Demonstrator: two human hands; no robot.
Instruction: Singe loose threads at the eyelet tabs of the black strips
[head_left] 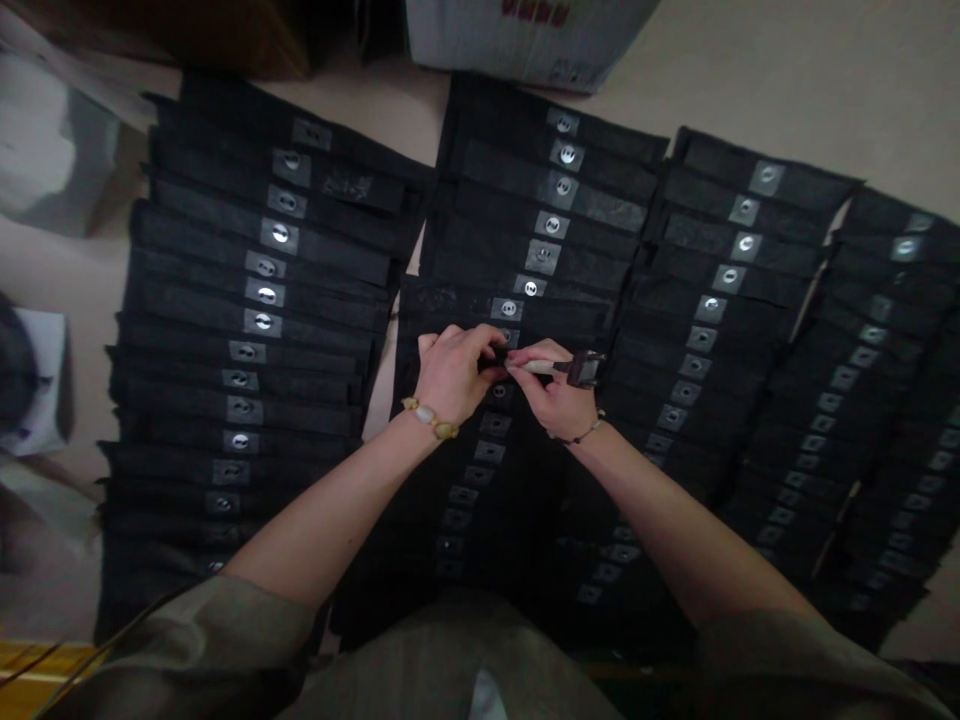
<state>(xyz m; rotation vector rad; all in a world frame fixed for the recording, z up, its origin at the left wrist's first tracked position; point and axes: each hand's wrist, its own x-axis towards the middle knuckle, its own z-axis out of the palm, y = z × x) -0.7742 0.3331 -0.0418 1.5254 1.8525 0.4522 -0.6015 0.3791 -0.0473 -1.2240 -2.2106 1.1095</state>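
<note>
You are reaching over rows of black fabric strips point(480, 200) that are covering nearly all the space around your left hand point(454, 375) and right hand point(551, 390). The pale-handled tool point(559, 368) is jutting rightward from your right hand. A narrow strip of pale floor point(381, 390) is showing just left of your hands, open floor point(810, 90) is stretching along the far right, and a cardboard box point(525, 40) is blocking the far edge.
</note>
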